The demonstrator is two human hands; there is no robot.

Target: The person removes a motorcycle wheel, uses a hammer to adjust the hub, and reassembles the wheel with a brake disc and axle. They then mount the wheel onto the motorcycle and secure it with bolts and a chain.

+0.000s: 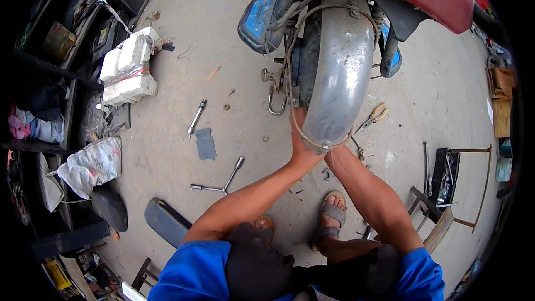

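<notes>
A motorcycle's rear wheel stands in front of me under a worn silver mudguard point(340, 72), with a thin curved metal rod around it. Both my arms reach beneath the mudguard's near end. My left hand point(304, 147) is at the left side of the tyre point(310, 58), its fingers out of sight behind the wheel and mudguard. Only the wrist of my right hand point(336, 159) shows at the mudguard's lower tip; the rest is hidden. What either hand grips cannot be seen. Left of the wheel hangs a U-shaped metal piece point(277, 103).
On the floor lie a socket wrench point(197, 117), a Y-shaped wrench point(227, 178), a grey flat piece point(205, 145) and yellow-handled pliers point(372, 118). Shelves with bags line the left, near a white wrapped bundle point(131, 69). A black tool tray point(446, 175) lies at right.
</notes>
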